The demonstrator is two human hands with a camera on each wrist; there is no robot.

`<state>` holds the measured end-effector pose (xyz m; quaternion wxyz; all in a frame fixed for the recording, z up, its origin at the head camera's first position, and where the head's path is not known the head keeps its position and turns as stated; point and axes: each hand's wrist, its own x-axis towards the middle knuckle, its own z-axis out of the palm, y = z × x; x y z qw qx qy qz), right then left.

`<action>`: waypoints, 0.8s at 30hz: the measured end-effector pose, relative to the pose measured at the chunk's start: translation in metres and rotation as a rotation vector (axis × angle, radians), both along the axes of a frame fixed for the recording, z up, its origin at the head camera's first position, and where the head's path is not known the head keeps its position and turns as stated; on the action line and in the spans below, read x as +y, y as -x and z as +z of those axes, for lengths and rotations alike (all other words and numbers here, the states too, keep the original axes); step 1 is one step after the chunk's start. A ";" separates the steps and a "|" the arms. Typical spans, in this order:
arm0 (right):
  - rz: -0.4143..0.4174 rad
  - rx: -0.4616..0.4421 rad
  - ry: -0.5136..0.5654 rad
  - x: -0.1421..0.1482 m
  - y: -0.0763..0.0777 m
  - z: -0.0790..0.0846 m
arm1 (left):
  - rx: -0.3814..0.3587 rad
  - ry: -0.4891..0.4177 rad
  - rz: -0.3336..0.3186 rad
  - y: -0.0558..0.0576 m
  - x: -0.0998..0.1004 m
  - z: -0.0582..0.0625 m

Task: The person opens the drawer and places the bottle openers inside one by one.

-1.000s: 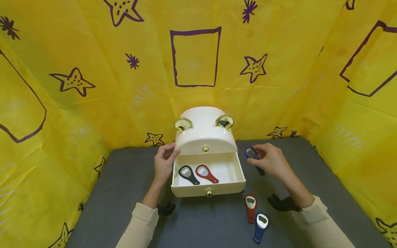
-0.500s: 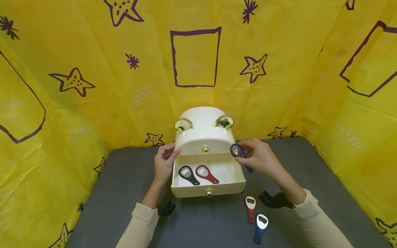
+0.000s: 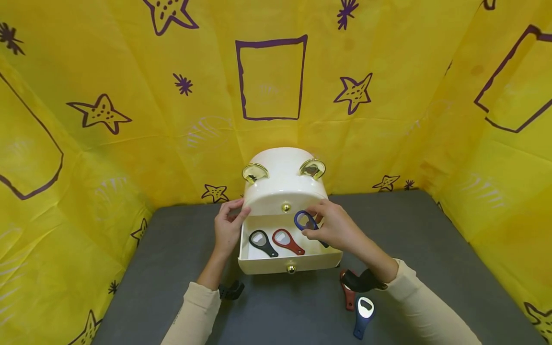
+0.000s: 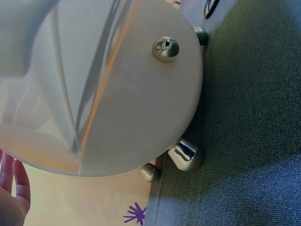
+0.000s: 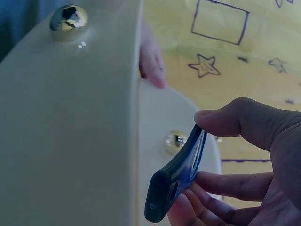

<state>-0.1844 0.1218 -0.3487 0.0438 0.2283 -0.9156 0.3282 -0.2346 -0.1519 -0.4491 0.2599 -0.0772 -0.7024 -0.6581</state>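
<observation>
Right hand (image 3: 336,224), pinching blue opener (image 3: 305,221), shifted farther over drawer (image 3: 267,266); left hand (image 3: 228,227) touches cabinet (image 3: 282,172), fingers loose.

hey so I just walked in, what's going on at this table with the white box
A person's right hand pinches a blue bottle opener over the right part of the white box's open drawer, while the left hand rests at the box's left edge. A black opener and a red opener lie side by side in the drawer. Another red one, partly hidden, and another blue one lie on the dark table.
</observation>
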 end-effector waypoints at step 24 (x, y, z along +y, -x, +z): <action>0.127 -0.044 -0.229 -0.020 0.024 -0.044 | 0.015 -0.012 -0.011 -0.016 0.007 0.024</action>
